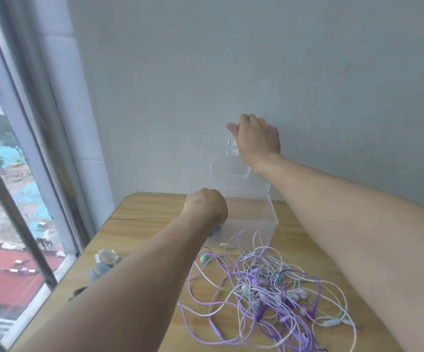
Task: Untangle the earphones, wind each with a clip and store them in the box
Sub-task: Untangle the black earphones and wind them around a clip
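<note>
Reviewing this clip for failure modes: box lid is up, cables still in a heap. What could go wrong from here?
1. The right hand holds the clear lid up; if released, it may drop onto the left hand at the box.
2. The earphones lie knotted together; pulling one cord could tighten knots or drag the heap.
3. Small items sit near the table edge under the left forearm and could be knocked off.

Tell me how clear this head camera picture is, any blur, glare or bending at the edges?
Head view: soft daylight from the window, with no hard shadows or glare; the wide lens bows the window frame; the clear box and its raised lid nearly vanish against the pale wall; the right hand and left hand look slightly soft; the earphones read clearly.
</note>
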{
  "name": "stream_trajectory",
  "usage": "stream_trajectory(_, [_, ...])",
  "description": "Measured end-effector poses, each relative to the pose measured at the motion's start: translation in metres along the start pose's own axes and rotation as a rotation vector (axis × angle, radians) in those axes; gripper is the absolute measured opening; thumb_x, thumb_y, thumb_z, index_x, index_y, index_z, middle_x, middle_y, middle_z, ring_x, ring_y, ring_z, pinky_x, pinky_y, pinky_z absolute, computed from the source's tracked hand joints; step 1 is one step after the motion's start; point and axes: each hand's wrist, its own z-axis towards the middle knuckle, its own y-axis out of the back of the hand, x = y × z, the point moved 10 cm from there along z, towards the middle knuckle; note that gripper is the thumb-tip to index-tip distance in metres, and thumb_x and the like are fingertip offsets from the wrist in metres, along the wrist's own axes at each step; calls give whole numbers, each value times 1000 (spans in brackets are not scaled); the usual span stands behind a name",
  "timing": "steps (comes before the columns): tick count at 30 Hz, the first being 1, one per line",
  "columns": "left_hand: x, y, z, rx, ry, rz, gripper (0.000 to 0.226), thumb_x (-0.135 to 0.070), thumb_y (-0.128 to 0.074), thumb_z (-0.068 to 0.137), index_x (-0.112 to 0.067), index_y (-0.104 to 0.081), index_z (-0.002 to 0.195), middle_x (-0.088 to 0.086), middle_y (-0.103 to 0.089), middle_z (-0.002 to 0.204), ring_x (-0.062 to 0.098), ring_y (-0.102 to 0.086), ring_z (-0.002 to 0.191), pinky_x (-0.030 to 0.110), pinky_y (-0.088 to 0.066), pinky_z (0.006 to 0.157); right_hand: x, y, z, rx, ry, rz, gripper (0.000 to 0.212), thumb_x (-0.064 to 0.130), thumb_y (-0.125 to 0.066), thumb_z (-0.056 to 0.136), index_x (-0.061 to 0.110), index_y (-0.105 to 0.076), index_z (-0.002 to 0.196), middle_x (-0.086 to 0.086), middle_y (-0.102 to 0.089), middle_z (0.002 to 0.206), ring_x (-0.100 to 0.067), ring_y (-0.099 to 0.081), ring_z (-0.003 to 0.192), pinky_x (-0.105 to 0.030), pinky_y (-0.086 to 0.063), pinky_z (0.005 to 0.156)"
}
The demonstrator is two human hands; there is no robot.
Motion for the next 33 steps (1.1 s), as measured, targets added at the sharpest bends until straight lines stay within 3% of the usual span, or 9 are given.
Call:
stream_trajectory(2, [1, -1, -3, -43, -16, -4, 11, -4, -52, 89, -11, -54, 81, 11, -69, 101, 26, -59, 87, 30, -46, 71, 8, -11, -7, 21, 115, -52, 55, 48, -29, 107, 3, -60, 101, -15, -64, 100, -35, -56, 97, -39, -33, 66])
stream_trajectory(4, [-1, -2, -5, -65, -58, 19, 22, -5, -51, 89, -11, -47, 68, 11, -71, 102, 27, -61, 86, 29, -42, 67, -2, -26, -13, 121, 65, 71, 52, 44, -30, 108, 3, -60, 100, -16, -63, 102, -36, -56, 101, -38, -35, 72])
stream_trajectory(8, [-3, 6, -17, -169, -94, -1, 25, -8, -52, 92, -14, -48, 68, 12, -67, 105, 27, -55, 81, 29, -33, 59, -8, -45, -39, 370, -45, 299, 51, 43, -30, 106, 5, -46, 137, -17, -47, 138, -35, -46, 128, -43, -40, 101])
stream_trajectory(11, [5, 30, -40, -375, -62, -241, 11, -6, -44, 96, -6, -54, 100, 14, -60, 108, 31, -54, 102, 28, -31, 71, -7, -19, -54, 223, -2, 282, 43, 38, -35, 106, 7, -48, 134, -14, -48, 137, -33, -45, 125, -45, -35, 103])
stream_trajectory(16, [11, 55, -107, -622, -118, -333, 25, -4, -47, 86, -4, -59, 108, 15, -56, 112, 35, -48, 106, 39, -39, 87, -5, 29, -92, 155, 22, 385, 25, 25, -45, 103, 8, -56, 118, -11, -52, 123, -30, -49, 117, -41, -37, 98])
stream_trajectory(21, [11, 20, -166, -445, -105, -323, 35, -8, -46, 84, -10, -60, 116, 10, -57, 121, 33, -47, 108, 39, -39, 93, -3, 77, -145, 124, -26, 543, 9, 12, -58, 92, 9, -63, 99, -7, -56, 105, -28, -58, 98, -41, -48, 87])
stream_trajectory(25, [5, -35, -209, -230, -154, -326, 50, -6, -46, 88, -21, -51, 135, -1, -50, 139, 26, -41, 127, 38, -35, 104, 9, 93, -223, 296, -95, 656, 6, 13, -61, 90, 15, -67, 92, 3, -62, 89, -16, -57, 79, -34, -51, 79])
stream_trajectory(29, [-4, -85, -241, -74, -188, -353, 51, -23, -47, 94, -24, -39, 145, -3, -45, 143, 25, -40, 131, 36, -36, 105, 10, 85, -304, 436, -245, 639, 38, 44, -73, 83, 25, -65, 115, 6, -45, 111, -13, -38, 113, -23, -37, 100])
stream_trajectory(33, [-4, -107, -251, -55, -182, -282, 60, -39, -24, 79, -17, -49, 129, 0, -47, 128, 27, -43, 121, 31, -33, 102, 8, 93, -346, 417, -262, 610, 64, 55, -80, 71, 36, -56, 127, 6, -36, 115, -12, -28, 116, -22, -30, 107])
